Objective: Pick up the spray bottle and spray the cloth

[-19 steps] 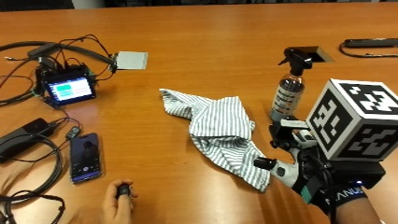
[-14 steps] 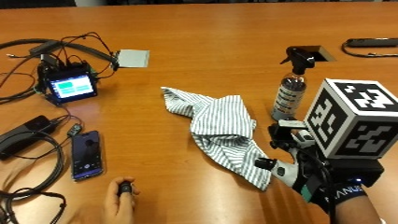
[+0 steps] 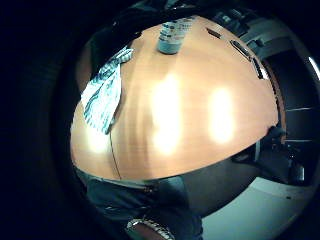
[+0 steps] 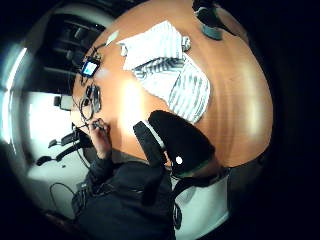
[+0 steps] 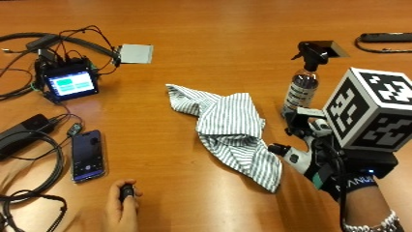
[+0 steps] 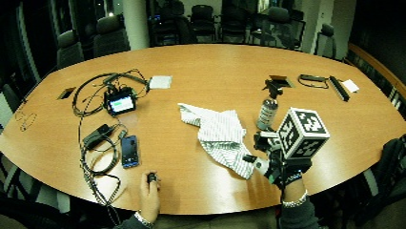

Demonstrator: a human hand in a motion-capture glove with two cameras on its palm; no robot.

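The spray bottle (image 5: 302, 82) stands upright on the desk (image 5: 212, 34), just beyond the gloved right hand (image 5: 322, 154) and beside the striped cloth (image 5: 231, 130). The grip holds nothing; whether its fingers are spread I cannot tell. Bottle's long axis is vertical, straight ahead of the hand.

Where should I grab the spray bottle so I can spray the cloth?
Probably around the neck of the spray bottle, just under its black trigger head. It stands upright beyond the right hand, so come from the near side with a finger on the trigger, nozzle turned toward the striped cloth.
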